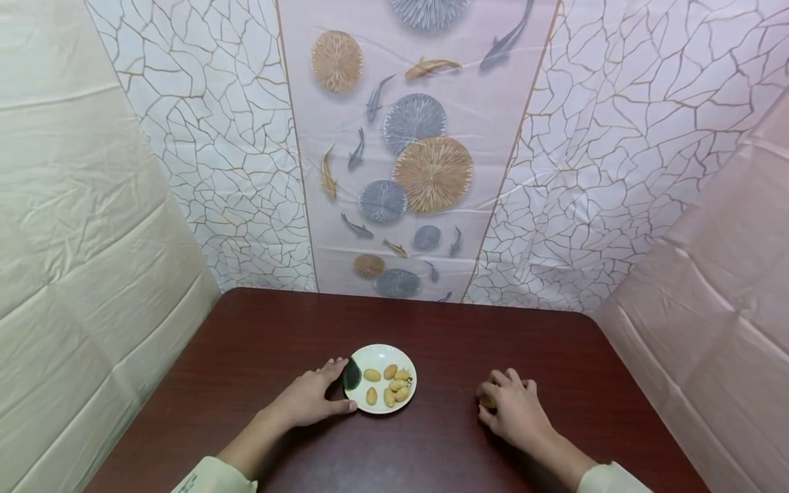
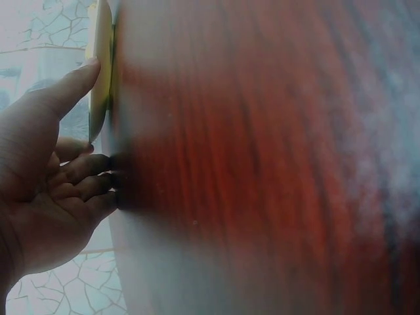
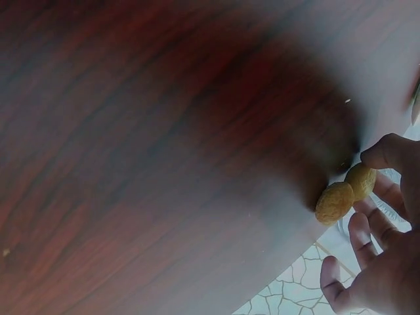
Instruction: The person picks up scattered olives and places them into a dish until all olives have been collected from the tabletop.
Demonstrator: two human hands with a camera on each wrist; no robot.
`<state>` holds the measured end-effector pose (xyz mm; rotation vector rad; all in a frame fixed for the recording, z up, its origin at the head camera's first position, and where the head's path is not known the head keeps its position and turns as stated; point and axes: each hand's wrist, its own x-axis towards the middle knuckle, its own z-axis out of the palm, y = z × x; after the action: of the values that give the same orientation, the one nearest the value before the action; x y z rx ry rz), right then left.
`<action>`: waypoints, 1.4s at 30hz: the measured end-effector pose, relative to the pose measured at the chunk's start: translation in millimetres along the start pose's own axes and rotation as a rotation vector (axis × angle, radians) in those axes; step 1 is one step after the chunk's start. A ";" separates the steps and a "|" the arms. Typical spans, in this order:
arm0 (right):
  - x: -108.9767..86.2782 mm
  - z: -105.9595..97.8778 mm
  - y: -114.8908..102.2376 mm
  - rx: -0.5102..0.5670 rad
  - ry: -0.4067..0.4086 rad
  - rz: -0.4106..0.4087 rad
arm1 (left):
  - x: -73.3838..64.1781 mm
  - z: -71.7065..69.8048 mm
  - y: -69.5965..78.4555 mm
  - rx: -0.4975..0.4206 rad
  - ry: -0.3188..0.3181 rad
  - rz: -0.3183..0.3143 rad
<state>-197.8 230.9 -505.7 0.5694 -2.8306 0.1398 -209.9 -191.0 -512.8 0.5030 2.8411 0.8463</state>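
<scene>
On my head view, patterned cloth [image 1: 234,157] hangs behind and plainer cloth [image 1: 74,274] covers both sides. Below it I see the dark red-brown worktop [image 1: 431,452]. The person's left hand [image 1: 308,397] lies at the left of the worktop, thumb and fingers spread wide, touching the rim of a white plate [image 1: 382,355]. The right hand [image 1: 518,411] is well apart, to the right of the plate, its fingers narrowed on a fruit. The plate sits near the middle and bears a dark green patch [image 1: 352,374] at its left edge. Several yellow fruits [image 1: 372,374] lie on it, mostly grouped to the right. My right-wrist view shows the held fruit [image 3: 362,180] between thumb and fingers, with a second fruit [image 3: 335,203] touching it.
</scene>
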 end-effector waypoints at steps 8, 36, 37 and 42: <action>3.2 2.0 -3.6 0.024 0.058 -0.049 | 0.3 -2.8 2.3 0.004 -0.007 0.006; 29.3 -4.5 -56.7 0.134 0.189 -0.256 | -0.2 -3.9 3.6 0.002 -0.012 0.006; 30.1 -4.8 -59.1 0.138 0.177 -0.258 | 0.2 -3.5 3.0 0.004 -0.011 0.006; 34.2 -6.5 -70.1 0.177 0.123 -0.265 | 0.1 -1.9 1.3 0.004 -0.012 0.004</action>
<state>-199.4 154.8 -487.3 0.9328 -2.6103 0.3644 -210.1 -191.0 -510.5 0.5123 2.8321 0.8361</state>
